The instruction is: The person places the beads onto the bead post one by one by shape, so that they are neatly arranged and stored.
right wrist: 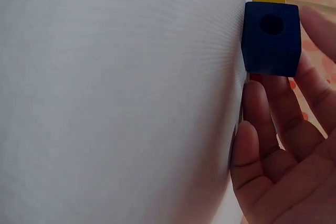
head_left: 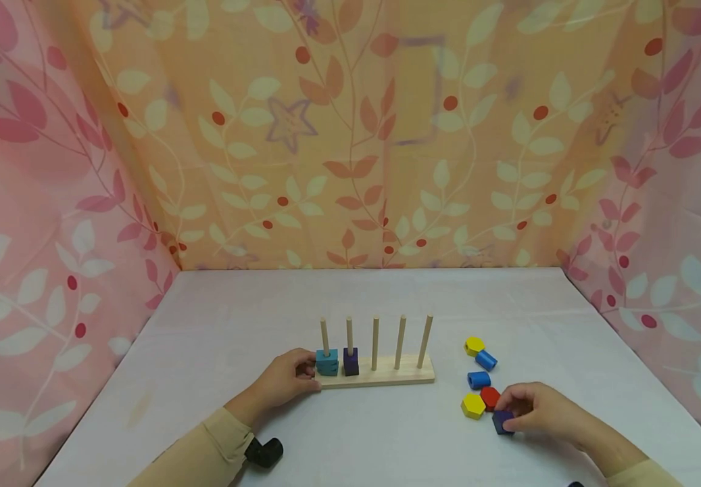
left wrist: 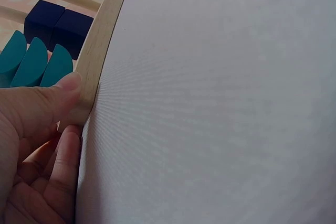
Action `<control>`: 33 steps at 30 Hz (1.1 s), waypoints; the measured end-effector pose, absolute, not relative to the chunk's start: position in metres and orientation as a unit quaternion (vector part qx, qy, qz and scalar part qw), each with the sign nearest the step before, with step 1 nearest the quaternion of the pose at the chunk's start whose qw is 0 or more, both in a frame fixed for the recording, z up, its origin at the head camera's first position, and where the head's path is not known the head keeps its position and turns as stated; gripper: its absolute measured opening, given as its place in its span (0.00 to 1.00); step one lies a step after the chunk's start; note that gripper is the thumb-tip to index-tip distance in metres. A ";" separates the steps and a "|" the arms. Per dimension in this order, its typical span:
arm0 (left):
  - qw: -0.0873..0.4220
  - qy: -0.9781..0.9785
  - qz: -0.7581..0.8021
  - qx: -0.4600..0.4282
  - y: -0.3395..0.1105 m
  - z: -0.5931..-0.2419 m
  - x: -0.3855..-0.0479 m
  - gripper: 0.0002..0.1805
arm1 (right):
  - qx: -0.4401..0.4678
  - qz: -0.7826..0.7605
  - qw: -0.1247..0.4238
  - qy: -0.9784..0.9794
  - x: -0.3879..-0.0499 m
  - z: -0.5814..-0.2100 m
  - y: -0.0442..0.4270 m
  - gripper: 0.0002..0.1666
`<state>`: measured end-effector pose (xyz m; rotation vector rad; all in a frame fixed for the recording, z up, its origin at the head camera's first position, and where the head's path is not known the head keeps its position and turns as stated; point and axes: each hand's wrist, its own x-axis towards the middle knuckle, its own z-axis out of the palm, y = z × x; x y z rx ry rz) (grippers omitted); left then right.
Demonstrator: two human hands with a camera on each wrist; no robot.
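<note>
At the left end of a wooden peg board my left hand grips the base, the thumb on its front edge. Teal rounded blocks are stacked on the leftmost peg. Dark blue cubes sit on the second peg, and the left wrist view shows two of them. On the right side of the table, my right hand pinches another dark blue cube between thumb and fingers. A hole shows in that cube's face in the right wrist view.
Beside the right hand lie a red hexagonal block and a yellow hexagonal block. Behind them are a blue cylinder, a second blue cylinder and another yellow block. Patterned curtains border the white table.
</note>
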<state>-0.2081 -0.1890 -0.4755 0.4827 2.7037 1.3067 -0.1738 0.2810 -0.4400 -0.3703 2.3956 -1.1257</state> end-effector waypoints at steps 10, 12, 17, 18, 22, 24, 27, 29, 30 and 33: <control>0.052 0.888 0.428 0.159 -0.189 -0.476 -0.209 0.24 | -0.166 -0.363 0.238 0.886 -0.177 -0.442 0.281 0.18; 0.052 0.888 0.430 0.157 -0.189 -0.476 -0.209 0.24 | -0.167 -0.360 0.234 0.888 -0.177 -0.439 0.279 0.18; 0.047 0.889 0.427 0.159 -0.189 -0.476 -0.209 0.23 | -0.170 -0.372 0.218 0.886 -0.182 -0.425 0.273 0.22; 0.046 0.890 0.425 0.159 -0.189 -0.476 -0.209 0.23 | -0.172 -0.379 0.216 0.883 -0.183 -0.421 0.272 0.22; 0.045 0.891 0.422 0.160 -0.190 -0.476 -0.209 0.23 | -0.188 -0.404 0.196 0.873 -0.189 -0.409 0.266 0.22; 0.047 0.891 0.423 0.158 -0.189 -0.476 -0.208 0.23 | -0.200 -0.419 0.182 0.867 -0.191 -0.403 0.261 0.22; 0.048 0.891 0.423 0.159 -0.189 -0.476 -0.209 0.24 | -0.211 -0.434 0.161 0.861 -0.192 -0.395 0.252 0.23; 0.049 0.890 0.425 0.158 -0.189 -0.476 -0.209 0.24 | -0.217 -0.441 0.154 0.857 -0.193 -0.390 0.246 0.22; 0.049 0.890 0.425 0.159 -0.189 -0.476 -0.209 0.23 | -0.218 -0.442 0.148 0.857 -0.193 -0.388 0.243 0.22; 0.050 0.888 0.428 0.159 -0.189 -0.476 -0.209 0.23 | -0.205 -0.455 0.134 0.856 -0.195 -0.382 0.233 0.22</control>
